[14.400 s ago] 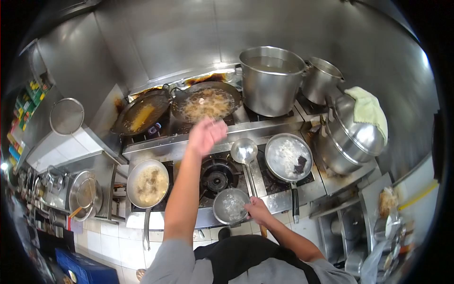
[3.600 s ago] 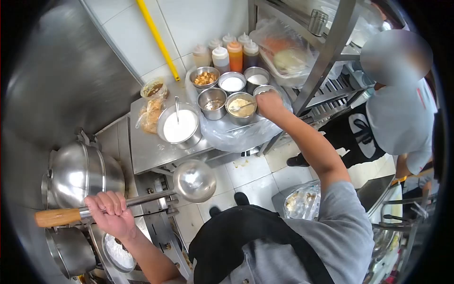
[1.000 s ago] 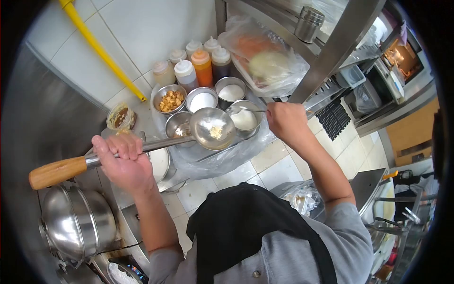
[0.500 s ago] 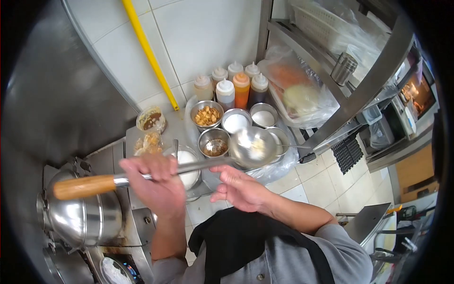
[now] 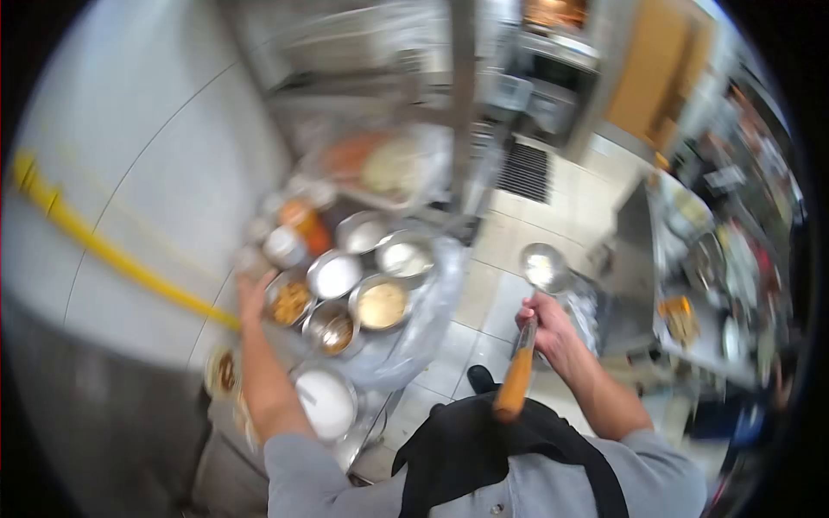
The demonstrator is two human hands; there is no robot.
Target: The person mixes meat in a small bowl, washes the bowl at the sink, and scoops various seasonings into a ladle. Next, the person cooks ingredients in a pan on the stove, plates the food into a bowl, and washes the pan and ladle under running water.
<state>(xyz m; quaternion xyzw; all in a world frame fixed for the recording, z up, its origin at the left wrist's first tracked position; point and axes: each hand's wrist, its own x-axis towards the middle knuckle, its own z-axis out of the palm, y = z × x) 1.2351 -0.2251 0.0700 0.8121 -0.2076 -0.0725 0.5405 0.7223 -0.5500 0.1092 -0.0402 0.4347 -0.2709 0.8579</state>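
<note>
The right hand wraps firmly around the wooden-handled ladle, while the left hand, too blurred to tell its grip, meets a squeeze bottle.

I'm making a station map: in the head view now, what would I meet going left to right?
Yellow pipe, left hand, bowl of golden-brown pieces, bowl of pale-yellow contents, right hand holding the ladle.
</note>
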